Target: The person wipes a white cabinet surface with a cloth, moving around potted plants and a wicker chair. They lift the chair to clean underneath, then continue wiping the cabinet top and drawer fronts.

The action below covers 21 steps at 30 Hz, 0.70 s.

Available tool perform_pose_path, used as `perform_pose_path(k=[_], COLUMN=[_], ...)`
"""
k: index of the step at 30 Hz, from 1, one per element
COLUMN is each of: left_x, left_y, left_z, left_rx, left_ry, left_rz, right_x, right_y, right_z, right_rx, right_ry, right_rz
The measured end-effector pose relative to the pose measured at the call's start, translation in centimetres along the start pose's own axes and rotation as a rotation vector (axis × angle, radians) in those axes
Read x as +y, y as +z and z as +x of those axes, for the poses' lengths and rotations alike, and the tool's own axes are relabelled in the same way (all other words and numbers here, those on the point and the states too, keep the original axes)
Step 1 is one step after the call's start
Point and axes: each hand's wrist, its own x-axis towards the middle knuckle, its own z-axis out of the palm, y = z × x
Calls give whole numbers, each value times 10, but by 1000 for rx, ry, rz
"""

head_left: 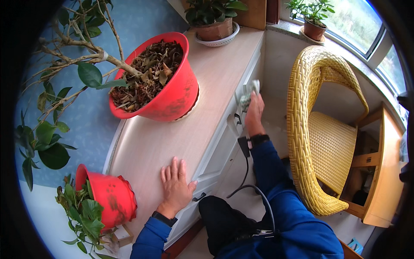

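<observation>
right hand (255, 113) has the rag (245, 102), a crumpled pale grey-green and white cloth, upper middle of the frame, right by the white cabinet front (214, 162). fingers are wrapped round it, a bit of it poking out past the fingertips. whether it touches the door panel, i can't tell from my end. left hand (177, 186) holds nothing: palm down, fingers spread on the pale wood-topped bench (202, 108), lower middle of the frame.

handling, my guess: rag is very light, limp, no stiffness at all, nothing to break. damp or dry, can't tell; wet would make it heavier and slicker. i'd take it by the bunched middle, thumb one side, fingers the other, so a padded face points at the panel. a corner pinch would just let it flop. loose ends could snag on the dark pull handle (238, 119) just beside it, so i'd tuck them in. also minding the black cable (246, 172) hanging by the right sleeve. big red flowerpot (179, 97), upper left of centre, looks heavy with its tree; i'd keep the left elbow off it.
</observation>
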Motion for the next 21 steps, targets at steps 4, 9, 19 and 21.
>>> perform_pose_path(k=[4, 9, 19, 21], left_x=[0, 2, -2, -3], left_y=[-1, -1, 10, 12], left_z=[-1, -3, -4, -4], left_rx=[-1, -4, 60, 65], left_ry=[5, -7, -6, -2], left_rz=[-8, -24, -2, 13], right_x=[3, -2, -24, -32], right_y=[54, 28, -49, -75], right_z=[6, -105, -273, -273], right_rx=[-33, -157, -872, -986], right_ry=[-119, -224, 159, 195], right_rz=[-23, -492, -355, -386])
